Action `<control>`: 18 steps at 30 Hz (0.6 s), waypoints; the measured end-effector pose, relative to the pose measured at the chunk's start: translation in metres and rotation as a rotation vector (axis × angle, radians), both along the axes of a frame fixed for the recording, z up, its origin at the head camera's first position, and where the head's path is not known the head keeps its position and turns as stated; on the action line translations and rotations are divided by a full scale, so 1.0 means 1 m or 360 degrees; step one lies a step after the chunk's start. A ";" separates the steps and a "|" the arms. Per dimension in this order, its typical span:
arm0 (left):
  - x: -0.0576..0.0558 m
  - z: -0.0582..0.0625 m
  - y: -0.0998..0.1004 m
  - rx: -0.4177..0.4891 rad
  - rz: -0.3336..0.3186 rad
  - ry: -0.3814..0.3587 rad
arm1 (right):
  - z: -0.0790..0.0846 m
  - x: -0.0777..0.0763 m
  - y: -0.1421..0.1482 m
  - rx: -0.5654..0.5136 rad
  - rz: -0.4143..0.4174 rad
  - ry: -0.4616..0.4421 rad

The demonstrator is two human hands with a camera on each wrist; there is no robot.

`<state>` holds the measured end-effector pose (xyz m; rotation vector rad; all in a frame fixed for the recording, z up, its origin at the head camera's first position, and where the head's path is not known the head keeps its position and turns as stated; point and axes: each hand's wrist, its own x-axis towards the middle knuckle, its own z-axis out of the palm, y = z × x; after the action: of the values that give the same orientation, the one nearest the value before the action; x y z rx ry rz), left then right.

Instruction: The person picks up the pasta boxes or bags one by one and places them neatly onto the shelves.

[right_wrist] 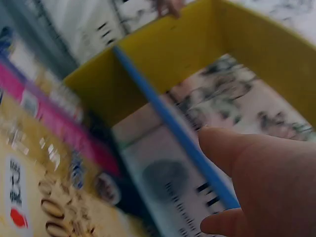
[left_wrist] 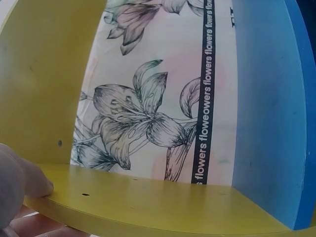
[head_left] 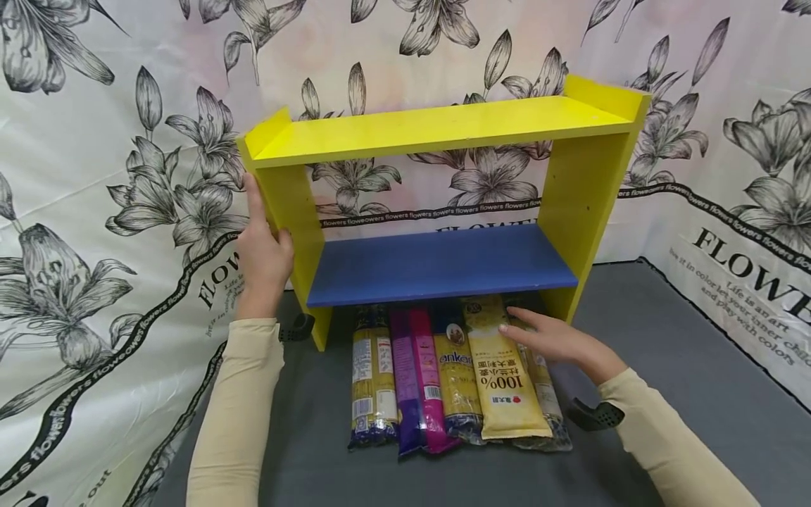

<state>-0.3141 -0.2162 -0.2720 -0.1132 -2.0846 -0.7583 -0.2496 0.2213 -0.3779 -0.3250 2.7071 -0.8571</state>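
A small shelf unit point(head_left: 443, 134), with yellow sides and top and a blue lower board point(head_left: 443, 264), stands on the dark table. My left hand point(head_left: 262, 257) grips its left side panel, the thumb point(left_wrist: 37, 180) on the inner face and fingers outside. Beneath the blue board lies a row of pasta packs: a yellow-and-blue one point(head_left: 374, 373), a purple-and-pink one point(head_left: 421, 380), a yellow one point(head_left: 457, 373), a pale yellow one point(head_left: 503, 380) and a clear one point(head_left: 546, 401) partly under it. My right hand point(head_left: 557, 341) reaches over the right-hand packs, fingers extended; whether they touch is unclear.
A white cloth point(head_left: 158, 211) with black flower prints and lettering hangs behind and at both sides. The grey table point(head_left: 317, 451) runs in front of the packs and to the right of the shelf. The packs' far ends are hidden under the board.
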 end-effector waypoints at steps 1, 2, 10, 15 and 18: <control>0.000 0.000 0.000 -0.0003 -0.0005 0.0005 | -0.003 -0.003 -0.002 -0.0001 -0.0025 -0.0044; 0.000 -0.001 0.000 -0.0006 -0.0011 0.0013 | -0.005 -0.006 -0.003 0.0007 -0.0049 -0.0073; -0.002 -0.001 0.001 -0.0019 -0.0018 0.0057 | -0.021 -0.019 -0.021 0.0222 -0.0125 -0.0094; -0.002 -0.001 0.001 -0.0025 0.0002 0.0059 | -0.031 -0.022 -0.040 0.0603 -0.0052 0.0172; -0.002 -0.002 0.001 -0.0028 0.0018 0.0059 | -0.034 -0.023 -0.052 0.0702 -0.0045 0.0224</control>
<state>-0.3163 -0.2148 -0.2736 -0.1243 -2.0557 -0.7259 -0.2723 0.1695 -0.4118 -0.2558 2.9363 -0.2316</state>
